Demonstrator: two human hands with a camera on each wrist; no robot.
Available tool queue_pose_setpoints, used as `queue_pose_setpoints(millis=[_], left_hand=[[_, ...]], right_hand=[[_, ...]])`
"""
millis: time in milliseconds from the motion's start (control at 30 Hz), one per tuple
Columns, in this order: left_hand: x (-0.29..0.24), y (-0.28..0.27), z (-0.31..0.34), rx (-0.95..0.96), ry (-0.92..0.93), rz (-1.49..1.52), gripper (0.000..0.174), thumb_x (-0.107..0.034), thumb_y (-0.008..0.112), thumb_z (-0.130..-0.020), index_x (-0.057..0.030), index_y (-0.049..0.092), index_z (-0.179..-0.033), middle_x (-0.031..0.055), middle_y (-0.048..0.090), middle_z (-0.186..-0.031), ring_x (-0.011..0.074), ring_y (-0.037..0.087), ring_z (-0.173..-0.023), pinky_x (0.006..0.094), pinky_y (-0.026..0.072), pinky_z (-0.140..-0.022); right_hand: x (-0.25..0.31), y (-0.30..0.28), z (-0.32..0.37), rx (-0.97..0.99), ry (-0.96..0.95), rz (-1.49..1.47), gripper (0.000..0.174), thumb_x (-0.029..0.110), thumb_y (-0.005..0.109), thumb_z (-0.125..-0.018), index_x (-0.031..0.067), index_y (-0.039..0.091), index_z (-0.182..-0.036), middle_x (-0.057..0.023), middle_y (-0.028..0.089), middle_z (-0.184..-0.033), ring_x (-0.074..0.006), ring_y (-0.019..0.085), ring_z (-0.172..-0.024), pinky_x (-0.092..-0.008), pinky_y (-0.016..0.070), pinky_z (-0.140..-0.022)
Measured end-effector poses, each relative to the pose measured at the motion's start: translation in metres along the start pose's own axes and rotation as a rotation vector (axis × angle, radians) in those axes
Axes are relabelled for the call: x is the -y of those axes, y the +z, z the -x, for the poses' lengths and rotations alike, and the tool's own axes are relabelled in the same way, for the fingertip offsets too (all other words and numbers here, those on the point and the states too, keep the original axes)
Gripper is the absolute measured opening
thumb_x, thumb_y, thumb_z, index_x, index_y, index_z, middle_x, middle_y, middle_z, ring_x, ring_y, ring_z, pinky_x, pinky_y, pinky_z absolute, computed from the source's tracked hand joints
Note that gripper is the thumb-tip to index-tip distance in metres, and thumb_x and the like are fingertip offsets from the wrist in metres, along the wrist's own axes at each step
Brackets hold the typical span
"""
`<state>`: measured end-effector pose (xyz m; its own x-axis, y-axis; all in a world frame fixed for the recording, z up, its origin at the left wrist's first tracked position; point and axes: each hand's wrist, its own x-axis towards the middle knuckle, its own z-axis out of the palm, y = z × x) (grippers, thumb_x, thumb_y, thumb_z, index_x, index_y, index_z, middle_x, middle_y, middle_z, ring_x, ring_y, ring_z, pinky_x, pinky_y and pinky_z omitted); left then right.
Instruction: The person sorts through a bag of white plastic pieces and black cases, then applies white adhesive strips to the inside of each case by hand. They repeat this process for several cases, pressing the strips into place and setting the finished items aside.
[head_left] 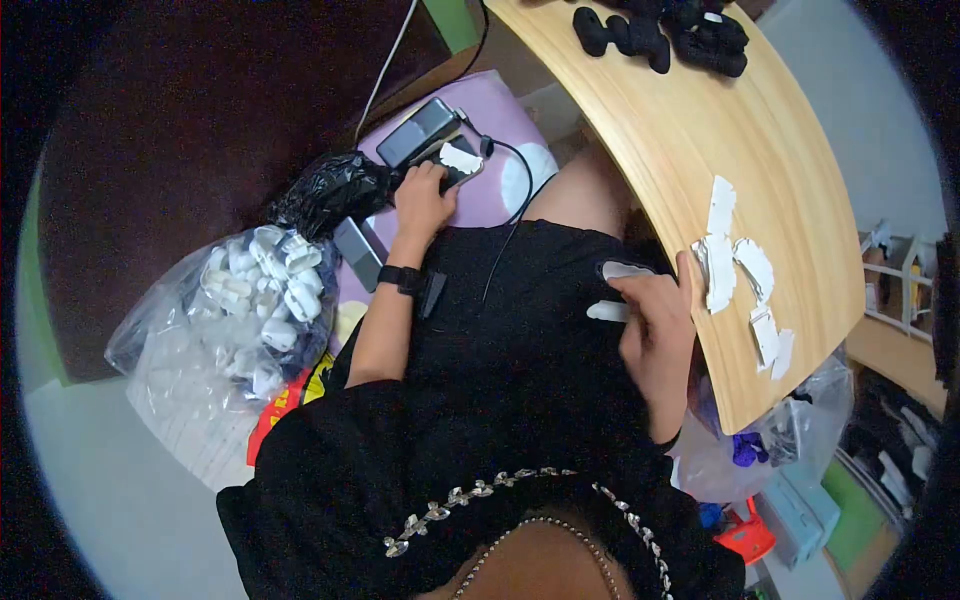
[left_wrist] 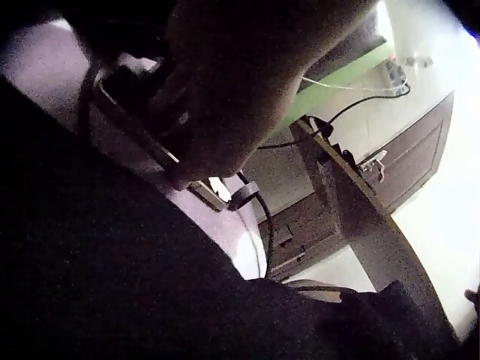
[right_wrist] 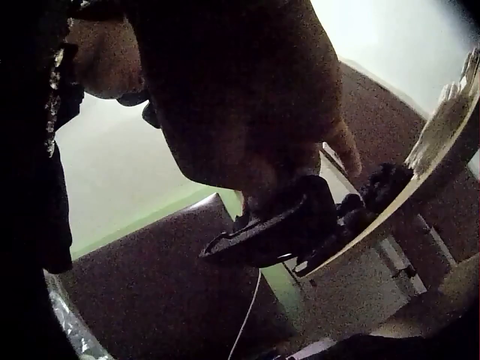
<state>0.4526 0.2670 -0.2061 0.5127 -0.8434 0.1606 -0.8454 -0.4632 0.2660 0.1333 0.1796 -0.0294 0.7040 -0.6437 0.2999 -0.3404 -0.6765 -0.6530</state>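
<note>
In the head view, my left hand (head_left: 425,203) is on a flat, dark phone-like device (head_left: 463,180) lying on the purple cushion. Its thumb is at the near edge and its fingers lie over the device. A white curved piece (head_left: 461,158) rests on top of that device. Over my lap, close to the table edge, my right hand (head_left: 660,325) grips a black curved piece (right_wrist: 277,232) under bent fingers. White parts (head_left: 608,312) show beside the fingertips in the head view. What the piece is, I cannot tell.
Several white strips (head_left: 720,270) lie on the wooden table (head_left: 660,130), with black bundles (head_left: 710,40) at its far end. A second dark device (head_left: 420,132) with a cable is on the cushion (head_left: 490,95). To the left sits a clear bag (head_left: 170,345) of white pieces.
</note>
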Motion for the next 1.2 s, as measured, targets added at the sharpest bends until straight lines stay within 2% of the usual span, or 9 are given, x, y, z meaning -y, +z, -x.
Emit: queue_pose_setpoints(millis=[167,267,367,467,600,700,833,1067,1200], left_hand=[[-0.012,0.009,0.002,-0.015,-0.03,-0.063,0.037,-0.018,0.072,-0.069,-0.0053,0.057,-0.101,0.0139,0.054,-0.107,0.0334,0.052,-0.103,0.0433,0.0497,-0.08],[-0.034,0.007,0.004,-0.184,0.203,0.012,0.049,-0.023,0.07,-0.072,-0.0037,0.055,-0.114,0.0192,0.049,-0.129,0.0361,0.047,-0.117,0.0437,0.0422,-0.096],[-0.04,0.026,0.01,-0.096,0.272,0.088,0.043,-0.02,0.069,-0.071,0.0007,0.058,-0.107,0.022,0.053,-0.123,0.0375,0.049,-0.114,0.0443,0.0423,-0.094],[-0.055,0.004,0.016,0.251,0.242,0.172,0.036,-0.023,0.067,-0.077,0.001,0.062,-0.103,0.0205,0.055,-0.123,0.0364,0.053,-0.112,0.0427,0.0407,-0.098],[-0.093,-0.038,0.023,0.169,0.263,0.176,0.024,-0.017,0.062,-0.081,0.0024,0.064,-0.096,0.0204,0.061,-0.111,0.0367,0.057,-0.104,0.0415,0.0438,-0.093],[-0.156,-0.097,0.02,0.298,0.341,0.598,0.026,-0.019,0.065,-0.082,0.0003,0.064,-0.1,0.0186,0.065,-0.101,0.0345,0.062,-0.094,0.0395,0.0485,-0.084],[-0.219,-0.126,0.016,0.43,0.469,1.075,0.045,-0.008,0.07,-0.075,-0.0044,0.058,-0.119,0.014,0.065,-0.107,0.025,0.065,-0.096,0.031,0.0504,-0.083],[-0.255,-0.118,-0.017,0.344,0.658,1.217,0.05,-0.003,0.071,-0.066,-0.005,0.063,-0.115,0.0126,0.067,-0.107,0.023,0.066,-0.098,0.0291,0.0504,-0.086],[-0.273,-0.098,-0.019,0.303,0.597,1.351,0.043,-0.002,0.071,-0.066,-0.0081,0.067,-0.108,0.0129,0.069,-0.092,0.0201,0.069,-0.084,0.0276,0.0528,-0.071]], right_hand=[[0.016,-0.011,0.011,-0.105,0.002,0.057,0.031,-0.014,0.049,-0.071,0.0042,0.063,-0.092,-0.0098,0.064,-0.085,-0.0266,0.062,-0.083,-0.0527,0.0257,-0.109],[0.015,-0.016,0.023,-0.142,0.039,0.068,0.031,-0.015,0.049,-0.071,0.0033,0.063,-0.092,-0.0102,0.064,-0.085,-0.0265,0.062,-0.083,-0.0522,0.0261,-0.109],[0.011,-0.018,0.035,-0.149,0.076,0.072,0.032,-0.016,0.049,-0.07,0.0025,0.062,-0.092,-0.0109,0.064,-0.086,-0.0272,0.063,-0.085,-0.0515,0.0267,-0.11],[0.006,-0.018,0.04,-0.183,0.087,0.08,0.031,-0.015,0.05,-0.069,0.0036,0.062,-0.091,-0.01,0.064,-0.088,-0.0276,0.061,-0.083,-0.0527,0.0268,-0.109],[0.007,-0.021,0.035,-0.236,0.108,0.078,0.031,-0.014,0.049,-0.069,0.0033,0.063,-0.091,-0.0101,0.064,-0.087,-0.0273,0.062,-0.083,-0.0522,0.0273,-0.108],[0.004,-0.024,0.028,-0.291,0.095,0.104,0.032,-0.014,0.049,-0.068,0.0029,0.063,-0.092,-0.0103,0.064,-0.086,-0.0271,0.062,-0.084,-0.0522,0.0276,-0.108],[0.009,-0.035,0.009,-0.341,-0.007,0.116,0.032,-0.013,0.05,-0.066,0.0016,0.063,-0.091,-0.0102,0.064,-0.086,-0.0271,0.062,-0.085,-0.0553,0.0274,-0.107],[0.002,-0.051,-0.004,-0.281,-0.07,0.164,0.031,-0.011,0.051,-0.065,-0.0004,0.062,-0.091,-0.0105,0.064,-0.086,-0.0275,0.062,-0.084,-0.0592,0.0266,-0.106],[-0.01,-0.05,-0.004,-0.311,-0.018,0.107,0.03,-0.012,0.05,-0.066,-0.0005,0.062,-0.091,-0.0099,0.064,-0.085,-0.0273,0.062,-0.083,-0.0592,0.0266,-0.106]])
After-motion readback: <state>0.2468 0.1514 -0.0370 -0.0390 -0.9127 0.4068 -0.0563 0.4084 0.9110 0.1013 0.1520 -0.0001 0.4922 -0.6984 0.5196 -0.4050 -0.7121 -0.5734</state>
